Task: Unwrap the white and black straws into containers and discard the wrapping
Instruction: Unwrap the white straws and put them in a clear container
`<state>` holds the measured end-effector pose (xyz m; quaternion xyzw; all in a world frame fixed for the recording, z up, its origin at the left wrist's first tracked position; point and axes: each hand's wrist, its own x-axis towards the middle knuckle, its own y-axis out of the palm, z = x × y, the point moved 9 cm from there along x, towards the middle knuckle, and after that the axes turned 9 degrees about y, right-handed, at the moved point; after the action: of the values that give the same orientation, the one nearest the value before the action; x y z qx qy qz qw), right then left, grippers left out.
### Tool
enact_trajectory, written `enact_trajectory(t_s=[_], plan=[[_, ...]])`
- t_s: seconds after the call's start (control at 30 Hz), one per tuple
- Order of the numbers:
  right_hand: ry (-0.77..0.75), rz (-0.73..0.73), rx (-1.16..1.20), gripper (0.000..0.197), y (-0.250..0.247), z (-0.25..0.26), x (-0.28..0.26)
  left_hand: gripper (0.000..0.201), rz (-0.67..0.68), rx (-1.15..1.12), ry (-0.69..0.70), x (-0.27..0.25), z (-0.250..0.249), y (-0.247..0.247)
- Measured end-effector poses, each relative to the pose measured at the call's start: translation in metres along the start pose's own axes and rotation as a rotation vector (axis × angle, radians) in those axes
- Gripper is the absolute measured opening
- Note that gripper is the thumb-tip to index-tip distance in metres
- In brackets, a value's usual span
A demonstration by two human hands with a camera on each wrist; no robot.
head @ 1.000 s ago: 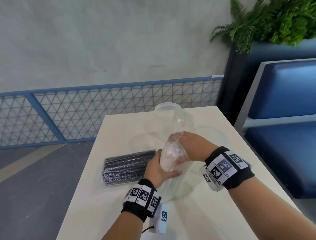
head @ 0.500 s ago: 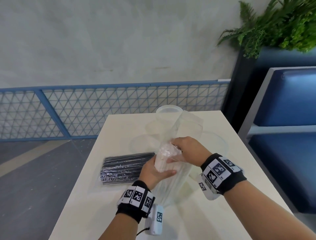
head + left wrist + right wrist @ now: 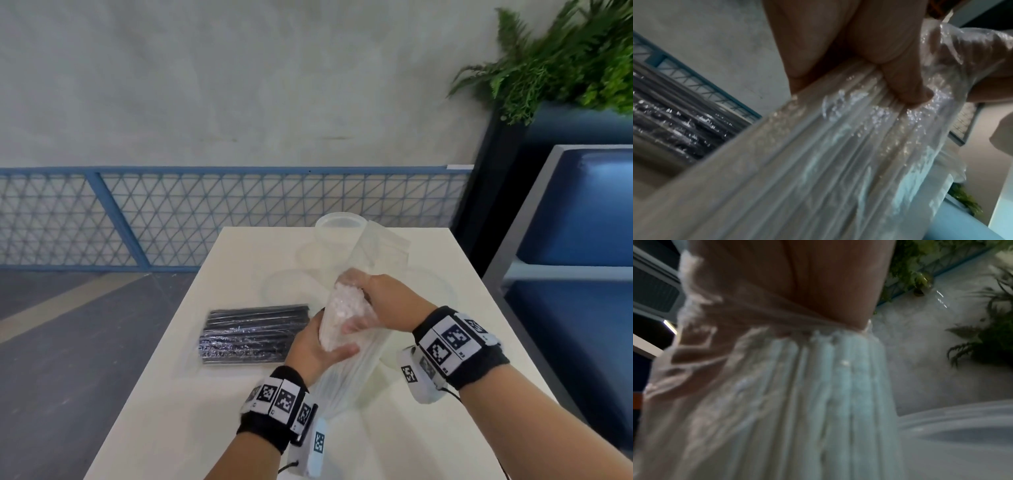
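Observation:
A bundle of white straws (image 3: 337,318) in a clear plastic wrapper (image 3: 383,250) stands tilted on the white table (image 3: 191,411). My left hand (image 3: 325,346) grips the bundle round its upper part, thumb (image 3: 906,86) pressed on the plastic over the white straws (image 3: 838,154). My right hand (image 3: 363,301) holds the top of the bundle from the right, fingers inside or against the wrapper, over the straws (image 3: 828,386). The wrapper's open end stands up behind the hands. A wrapped pack of black straws (image 3: 253,335) lies flat to the left.
A tall clear container (image 3: 337,224) stands at the table's far edge. Low clear round containers sit at the left (image 3: 281,284) and right (image 3: 435,287) of the hands. A blue bench (image 3: 579,212), a plant (image 3: 565,58) and a blue mesh fence (image 3: 171,219) surround the table.
The wrapper's loose upper end has spread open and stands taller above the straws. Both hands keep their grip on the bundle, almost in the same place.

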<state>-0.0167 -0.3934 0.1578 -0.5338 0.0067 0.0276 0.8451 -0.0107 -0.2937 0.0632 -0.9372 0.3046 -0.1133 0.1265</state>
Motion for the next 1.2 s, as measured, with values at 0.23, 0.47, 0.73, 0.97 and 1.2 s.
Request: enact_trajectory(t_s=[0.23,0.47,0.73,0.97,1.2], plan=[[-0.118,-0.112,-0.041,0.051,0.008,0.020,-0.001,0.054,-0.098,-0.056,-0.023,0.001,-0.002,-0.010],[-0.135,-0.259,0.249,0.033,-0.030,0.010,-0.001,0.033,-0.078,-0.027,-0.007,0.005,-0.002,-0.014],[-0.056,-0.435,0.462,0.029,-0.060,-0.004,-0.009,0.034,-0.064,-0.058,-0.026,0.000,-0.002,-0.011],[0.214,-0.280,0.650,0.049,-0.001,-0.015,-0.006,0.072,-0.107,-0.052,0.047,0.009,-0.015,-0.011],[0.210,-0.369,0.796,0.031,0.003,-0.007,-0.003,0.051,-0.112,-0.004,0.057,0.006,-0.022,-0.011]])
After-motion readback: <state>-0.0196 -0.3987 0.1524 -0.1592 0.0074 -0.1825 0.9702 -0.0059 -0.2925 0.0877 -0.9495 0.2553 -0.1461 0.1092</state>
